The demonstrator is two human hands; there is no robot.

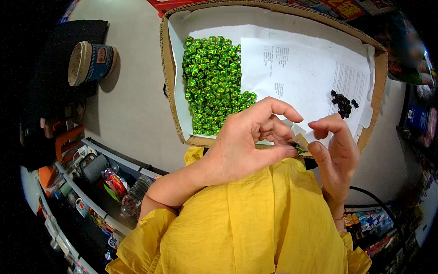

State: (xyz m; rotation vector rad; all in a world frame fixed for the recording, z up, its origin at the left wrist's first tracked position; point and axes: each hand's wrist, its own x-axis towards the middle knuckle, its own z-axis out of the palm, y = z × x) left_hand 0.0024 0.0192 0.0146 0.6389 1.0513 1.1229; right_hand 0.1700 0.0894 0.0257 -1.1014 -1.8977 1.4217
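My left hand (248,144) is above the near edge of a shallow cardboard box (166,73). Its thumb and bent fingers pinch a small dark-and-green piece (299,148), largely covered by the fingertips. Just to the right is my right hand (337,155), thumb and forefinger apart, with nothing seen between them; its other fingers are mostly hidden. In the box's left part lies a dense heap of small, shiny green-and-yellow faceted balls (212,82). A little pile of small black pieces (344,105) sits on the right, on printed white paper (303,68) that lines the box.
A round tub (93,63) with a blue label is at the far left. Below it, a grey-edged shelf (121,162) carries packets and bottles. More packaged goods (369,221) are at the lower right, beside a black cable (376,198). Yellow clothing (246,219) covers my lap.
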